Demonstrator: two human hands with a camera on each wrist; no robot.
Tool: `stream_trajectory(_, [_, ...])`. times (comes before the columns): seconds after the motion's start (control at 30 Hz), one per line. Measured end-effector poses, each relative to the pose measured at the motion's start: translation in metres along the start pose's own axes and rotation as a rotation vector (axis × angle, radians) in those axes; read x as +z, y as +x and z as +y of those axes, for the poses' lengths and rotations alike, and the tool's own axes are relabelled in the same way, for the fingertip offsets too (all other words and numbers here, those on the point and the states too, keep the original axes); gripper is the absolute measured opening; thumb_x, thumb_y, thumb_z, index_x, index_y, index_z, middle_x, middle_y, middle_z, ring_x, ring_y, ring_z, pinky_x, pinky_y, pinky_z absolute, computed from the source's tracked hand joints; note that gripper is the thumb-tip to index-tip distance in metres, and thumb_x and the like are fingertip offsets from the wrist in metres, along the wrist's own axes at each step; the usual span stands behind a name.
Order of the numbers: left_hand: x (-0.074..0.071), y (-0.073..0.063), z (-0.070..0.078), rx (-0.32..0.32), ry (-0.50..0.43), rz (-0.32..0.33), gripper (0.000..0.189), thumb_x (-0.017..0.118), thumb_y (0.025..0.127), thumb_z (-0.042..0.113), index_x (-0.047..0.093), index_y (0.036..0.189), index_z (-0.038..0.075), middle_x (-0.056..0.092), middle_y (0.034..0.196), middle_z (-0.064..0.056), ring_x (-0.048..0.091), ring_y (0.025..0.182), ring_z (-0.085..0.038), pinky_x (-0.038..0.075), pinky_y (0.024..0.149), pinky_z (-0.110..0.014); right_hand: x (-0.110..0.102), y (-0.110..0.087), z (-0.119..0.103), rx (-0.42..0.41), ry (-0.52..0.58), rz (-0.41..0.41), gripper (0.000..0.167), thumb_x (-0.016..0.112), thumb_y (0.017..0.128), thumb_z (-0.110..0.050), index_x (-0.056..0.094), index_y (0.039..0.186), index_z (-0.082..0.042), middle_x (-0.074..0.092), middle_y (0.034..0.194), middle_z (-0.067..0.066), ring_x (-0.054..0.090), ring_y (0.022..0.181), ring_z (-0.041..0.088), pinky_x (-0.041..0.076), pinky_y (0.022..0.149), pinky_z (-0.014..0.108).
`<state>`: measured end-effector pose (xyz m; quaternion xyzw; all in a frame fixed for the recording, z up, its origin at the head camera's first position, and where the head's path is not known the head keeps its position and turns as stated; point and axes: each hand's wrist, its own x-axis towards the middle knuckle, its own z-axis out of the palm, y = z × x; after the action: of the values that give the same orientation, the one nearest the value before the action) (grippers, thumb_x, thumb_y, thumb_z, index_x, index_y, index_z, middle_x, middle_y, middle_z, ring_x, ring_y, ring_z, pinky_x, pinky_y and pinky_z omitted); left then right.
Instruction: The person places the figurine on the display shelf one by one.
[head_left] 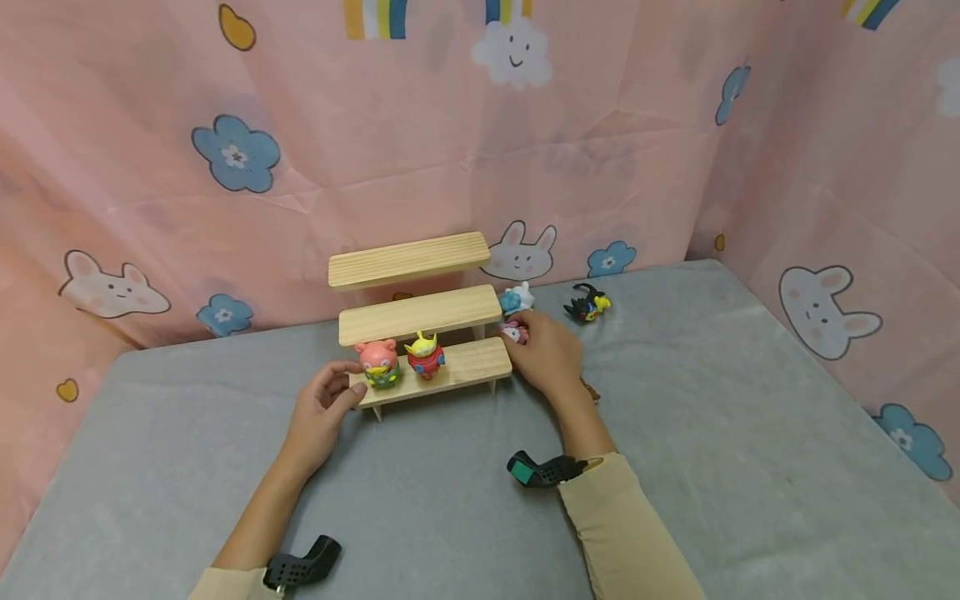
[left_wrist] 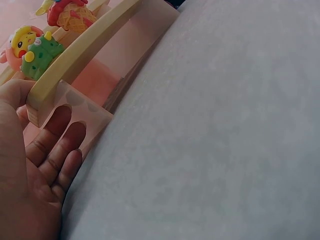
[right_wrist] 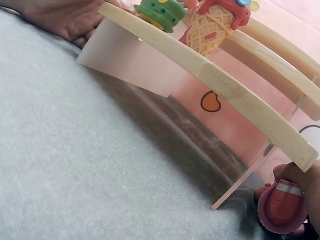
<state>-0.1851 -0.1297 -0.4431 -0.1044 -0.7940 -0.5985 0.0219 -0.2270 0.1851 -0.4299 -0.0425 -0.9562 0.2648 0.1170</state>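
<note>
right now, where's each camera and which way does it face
Head: on the head, facing forward and down at the shelf; left hand, right hand, forearms show.
Left wrist: on that wrist, facing the shelf's end; left hand shows.
Right wrist: on that wrist, facing the shelf's front; both hands partly show.
Both wrist views share the cone toy.

- The grey-covered tabletop (head_left: 750,483) is carrying a three-tier wooden stand (head_left: 420,315), its steps rising toward the back.
- On the lowest step (head_left: 476,360), a pink-hooded Pikachu figurine (head_left: 378,362) is standing at the left, with a waffle-cone alien figurine (head_left: 426,357) near it.
- Right of the stand, a white-and-blue figurine (head_left: 516,297) and a black-and-yellow figurine (head_left: 587,303) are resting on the tabletop.
- A brown object (head_left: 590,388), mostly hidden, is lying nearer the front.
</note>
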Motion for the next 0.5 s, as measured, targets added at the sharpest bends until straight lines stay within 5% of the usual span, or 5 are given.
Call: stream_trajectory(0.5, [0.0002,0.0009,-0.0007,0.022,-0.018,0.001,0.022,0.059,0.099,0.007,0.059,0.12,-0.002,0.059,0.09,0.008,0.053,0.079,-0.003,0.046,0.072,-0.021,-0.0017,-0.0006,-0.0018,-0.003,0.007,-0.003,0.038,0.066,0.09,-0.043,0.072,0.114,-0.015,0.074,0.106,0.007,0.068,0.088,0.025,0.049,0.07,0.042])
